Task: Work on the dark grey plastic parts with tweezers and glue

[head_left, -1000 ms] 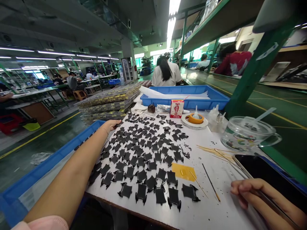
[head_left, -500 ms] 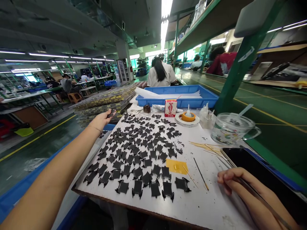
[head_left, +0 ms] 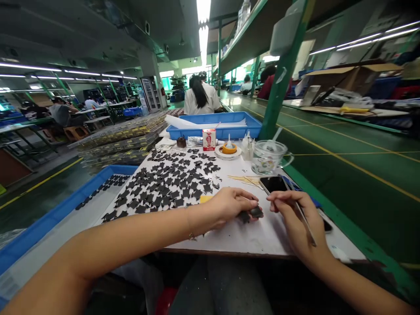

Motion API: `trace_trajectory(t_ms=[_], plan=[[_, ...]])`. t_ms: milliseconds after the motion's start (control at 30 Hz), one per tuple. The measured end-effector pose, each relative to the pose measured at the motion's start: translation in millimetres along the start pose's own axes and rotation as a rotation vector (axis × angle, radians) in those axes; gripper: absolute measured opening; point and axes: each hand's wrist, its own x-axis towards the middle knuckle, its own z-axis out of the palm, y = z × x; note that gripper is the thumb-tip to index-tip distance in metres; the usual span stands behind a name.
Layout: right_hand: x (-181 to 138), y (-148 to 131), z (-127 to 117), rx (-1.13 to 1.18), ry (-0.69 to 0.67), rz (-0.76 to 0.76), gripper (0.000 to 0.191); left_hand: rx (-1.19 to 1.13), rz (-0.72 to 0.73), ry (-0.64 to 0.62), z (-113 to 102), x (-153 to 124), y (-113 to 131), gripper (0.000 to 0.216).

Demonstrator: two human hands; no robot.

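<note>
Since the earlier frame, the left hand (head_left: 229,203) is no longer reaching out past the left edge; it is now hovering or resting toward 4 o'clock on the white tabletop (head_left: 271,239), near the right hand (head_left: 293,223), and the whole view is facing further right.

Beside the tabletop at 9 o'clock, a long blue plastic tray (head_left: 120,169) is holding small black parts on white sheeting. Across the tabletop's left half, flat black plastic pieces with hooked corners (head_left: 186,193) are lying in a dense spread. The left fingers are grasping a dark, glossy black piece (head_left: 256,211), with more dark material showing just beside it. The right fingers are pinching a slim grey metal tool (head_left: 307,226), apart from that piece. A black-screened phone (head_left: 272,184) is lying at 3 o'clock.

The left forearm is crossing low over the near rows, so a dipping arm could be dragging pieces out of place. A loose pinch could be letting the held piece slip, and a straying tool tip could be scratching it.

At 12 o'clock, a small red-and-white carton (head_left: 209,140) is carrying a red label with white lettering; at 2 o'clock, a clear mug (head_left: 267,159) is bearing a coloured print. No words are showing clearly enough for reading.
</note>
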Motion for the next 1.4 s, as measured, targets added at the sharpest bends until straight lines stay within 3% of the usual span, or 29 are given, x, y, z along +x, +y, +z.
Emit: trace_trajectory(t_ms=[100,200,533,667,800,900,1067,1400], plan=[[1,1,-1,-0.007,0.007,-0.012,0.014,0.049,0.034,0.030,17,10,-26,0.020],[1,4,-1,-0.006,-0.033,-0.008,0.013,0.119,0.106,0.076,24,16,-36,0.023],[-1,11,-5,0.030,-0.135,-0.010,0.012,0.564,0.288,0.157,32,8,-25,0.030],[-1,14,-4,0.022,-0.136,0.018,0.012,0.742,0.294,0.199,0,20,15,0.028],[0,15,-1,0.011,-0.136,0.045,0.011,0.932,0.209,0.340,-66,43,79,0.028],[0,16,0,0.001,-0.143,0.056,0.011,1.067,0.092,0.436,-115,55,105,0.031],[0,17,-2,-0.019,-0.165,0.065,0.011,1.224,-0.078,0.445,-154,68,101,0.029],[1,21,-3,-0.037,-0.215,0.091,0.010,1.354,-0.222,0.424,-168,94,91,0.030]])
